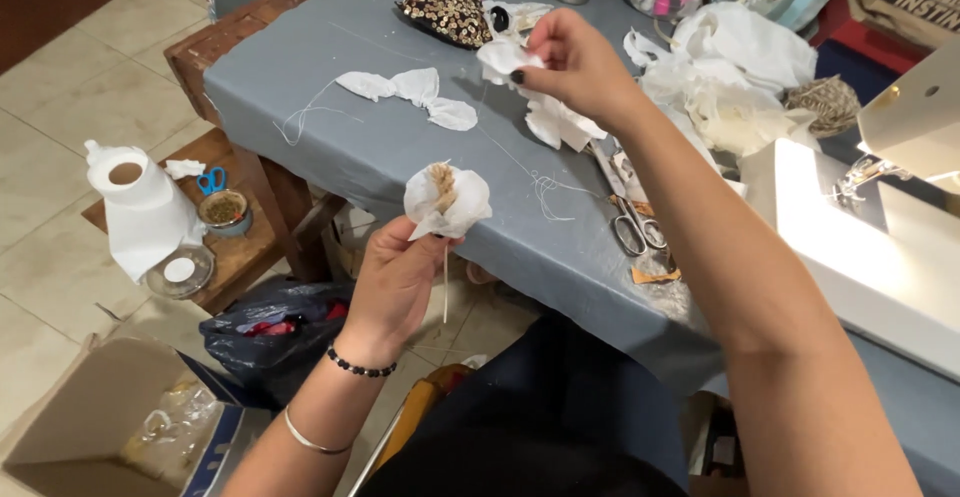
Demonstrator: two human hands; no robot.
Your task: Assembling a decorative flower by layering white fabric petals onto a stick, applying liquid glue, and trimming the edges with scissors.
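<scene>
Pinching a white fabric bundle [447, 200] upright, the left hand [395, 282] is closed beneath it; a fabric scrap [503, 58] is gripped by the right hand [578, 67] farther off, apparently for wrapping.

my left hand [395, 282] is up in front of me, palm toward me, fingers pinched shut, wrist banded with two bracelets. my right hand [575, 67] reaches further out, forearm stretched long, thumb and fingertips nipped together, dark nail showing.
</scene>
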